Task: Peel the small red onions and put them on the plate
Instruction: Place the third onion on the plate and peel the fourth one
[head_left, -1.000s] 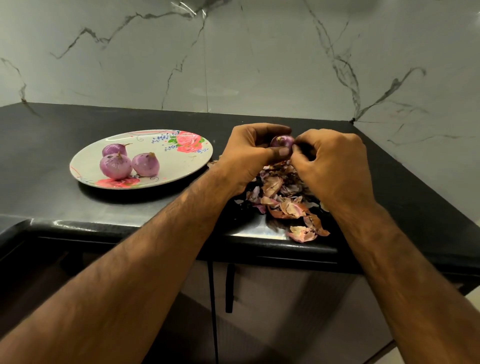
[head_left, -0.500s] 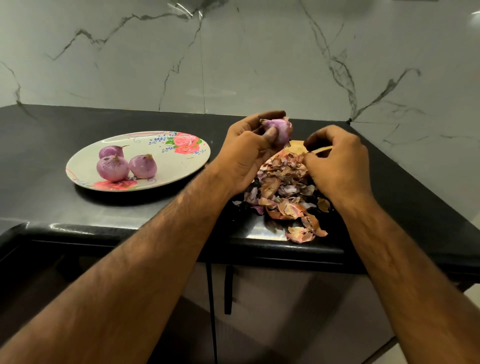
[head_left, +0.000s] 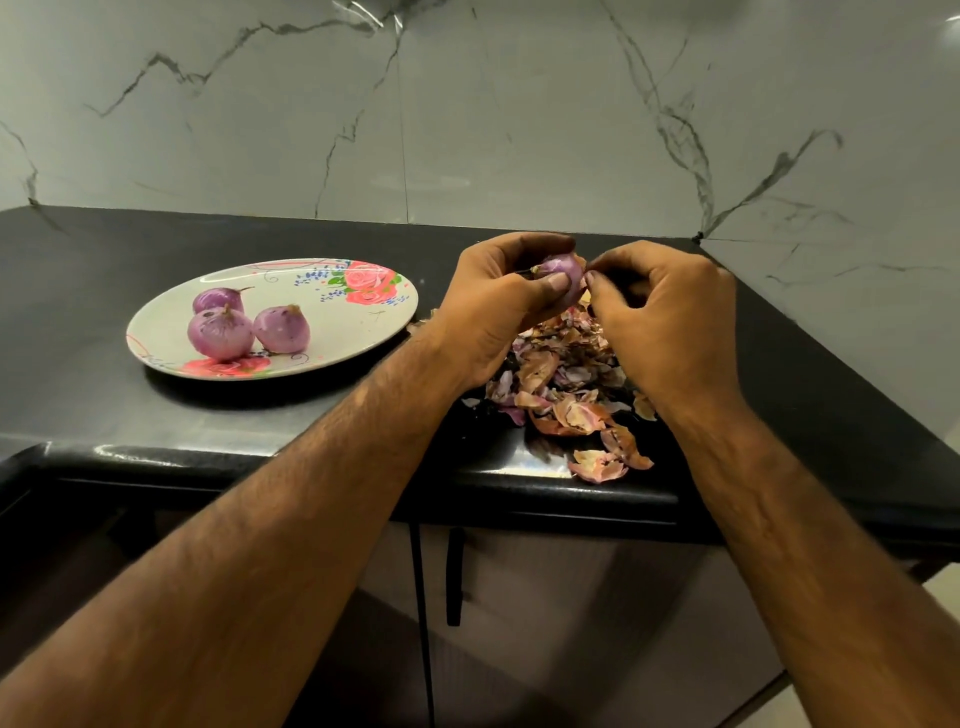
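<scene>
The small red onion (head_left: 560, 270) is in the air, above the pile of skins (head_left: 566, 395). The left hand (head_left: 498, 306) curls its fingers and thumb round it, and the right hand (head_left: 670, 322), fingers bent, pinches at its right side. To the left, three peeled onions (head_left: 221, 332) lie on the flowered plate (head_left: 363, 322) on the black counter (head_left: 104, 415).

Black counter (head_left: 156, 421) with glossy front edge, bearing a floral plate (head_left: 358, 322) (left of centre) and a heap of onion skins (head_left: 566, 395) reaching that edge.
</scene>
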